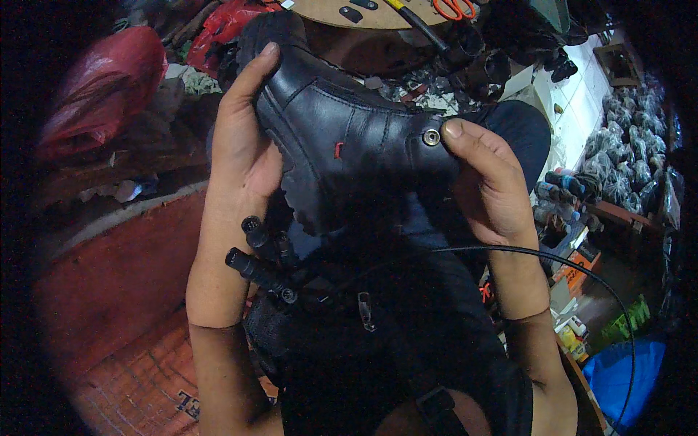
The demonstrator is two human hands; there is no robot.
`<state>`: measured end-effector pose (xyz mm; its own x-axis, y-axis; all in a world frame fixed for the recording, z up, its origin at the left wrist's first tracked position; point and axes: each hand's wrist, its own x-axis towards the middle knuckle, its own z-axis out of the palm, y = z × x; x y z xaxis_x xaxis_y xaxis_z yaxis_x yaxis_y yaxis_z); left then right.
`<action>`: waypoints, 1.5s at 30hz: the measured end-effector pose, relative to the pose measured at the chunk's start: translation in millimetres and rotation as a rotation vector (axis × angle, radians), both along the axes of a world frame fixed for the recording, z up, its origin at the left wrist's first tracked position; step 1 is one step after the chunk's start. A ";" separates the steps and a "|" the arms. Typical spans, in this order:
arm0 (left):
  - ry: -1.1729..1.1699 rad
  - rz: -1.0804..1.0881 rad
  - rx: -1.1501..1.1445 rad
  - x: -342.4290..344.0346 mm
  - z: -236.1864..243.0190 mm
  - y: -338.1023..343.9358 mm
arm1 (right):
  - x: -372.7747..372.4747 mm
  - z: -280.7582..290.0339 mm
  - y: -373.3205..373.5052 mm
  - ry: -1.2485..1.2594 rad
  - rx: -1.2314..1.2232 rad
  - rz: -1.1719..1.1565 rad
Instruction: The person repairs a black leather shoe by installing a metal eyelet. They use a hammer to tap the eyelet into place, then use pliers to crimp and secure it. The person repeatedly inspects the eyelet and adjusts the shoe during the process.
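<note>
A black leather boot (363,138) lies on its side between my two hands, above my lap. Its thick ridged sole faces left, and a small red tag shows on its side. My left hand (246,134) is wrapped round the sole, the thumb pointing up along its edge and the other fingers hidden behind. At the shaft's top end, my right hand (491,171) grips the leather with the thumb in front. Right by that thumb sits a round metal snap button (431,137).
Ahead stands a round wooden table (320,11) with orange-handled scissors (454,9) and a yellow-and-black tool (414,25). Red plastic bags (109,91) lie at left, many plastic-wrapped bundles (629,152) at right. A black cable (574,261) loops past my right forearm; dark connectors (251,269) hang before me.
</note>
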<state>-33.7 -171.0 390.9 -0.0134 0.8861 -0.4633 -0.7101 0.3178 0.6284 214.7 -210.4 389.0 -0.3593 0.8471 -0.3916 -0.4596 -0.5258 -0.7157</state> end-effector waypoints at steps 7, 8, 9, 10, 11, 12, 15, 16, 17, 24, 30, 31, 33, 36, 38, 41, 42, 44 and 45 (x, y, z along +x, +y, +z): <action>-0.032 -0.002 0.033 -0.9 2.7 0.5 | 0.0 0.3 -0.1 0.024 0.008 0.004; -0.033 0.014 0.019 -1.0 3.1 0.4 | 0.2 0.6 0.2 0.028 0.012 0.004; -0.031 0.023 0.013 -1.1 3.4 0.3 | 0.2 0.8 0.5 0.029 0.011 0.005; -0.028 0.027 0.012 -1.3 3.7 0.3 | 0.2 1.1 0.5 0.027 0.013 0.000; -0.028 0.032 0.006 -1.4 4.0 0.3 | 0.3 1.2 0.7 0.025 0.016 -0.004; -0.028 0.032 0.005 -1.5 4.3 0.4 | 0.5 1.2 0.9 0.025 0.014 0.000; -0.033 0.027 0.006 -1.4 5.4 0.6 | 0.8 0.8 1.0 0.026 0.010 0.009; -0.037 0.025 0.007 -1.3 5.7 0.8 | 0.6 0.5 1.0 0.026 0.010 0.008; -0.028 0.029 0.013 -0.8 6.0 0.5 | 0.6 0.3 0.9 0.022 0.014 0.005; -0.023 0.025 0.023 -1.0 8.3 0.1 | -0.3 -1.2 1.6 0.012 0.017 0.001; -0.022 0.023 0.008 -1.7 8.5 -0.1 | -1.4 -3.2 3.0 0.009 0.021 0.002; -0.008 0.027 0.009 -1.6 8.6 -0.3 | -1.1 -3.1 3.2 0.016 0.012 0.006; -0.026 0.025 0.002 -1.8 8.6 -0.3 | -1.1 -2.9 3.6 0.034 -0.010 0.010; -0.037 0.013 -0.025 -2.8 8.2 0.5 | -1.5 -2.1 4.5 0.063 -0.039 0.012; -0.050 -0.001 -0.043 -4.0 7.7 1.2 | -1.8 -1.1 4.8 0.066 -0.048 0.014; -0.055 -0.016 -0.047 -4.9 6.5 1.6 | -1.3 0.0 4.4 0.087 -0.029 0.019; -0.035 -0.010 -0.040 -5.0 6.4 1.2 | -1.1 -0.1 4.2 0.079 -0.050 0.000; -0.020 0.001 -0.031 -4.7 6.8 0.3 | -1.0 -1.6 3.7 0.081 -0.058 -0.032; -0.024 0.005 -0.028 -4.2 7.1 -0.2 | -0.8 -2.9 3.7 0.043 -0.020 -0.007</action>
<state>-37.9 -171.2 398.1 -0.0064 0.8729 -0.4879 -0.7268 0.3311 0.6019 213.9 -206.7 386.1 -0.3704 0.8416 -0.3931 -0.4933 -0.5368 -0.6845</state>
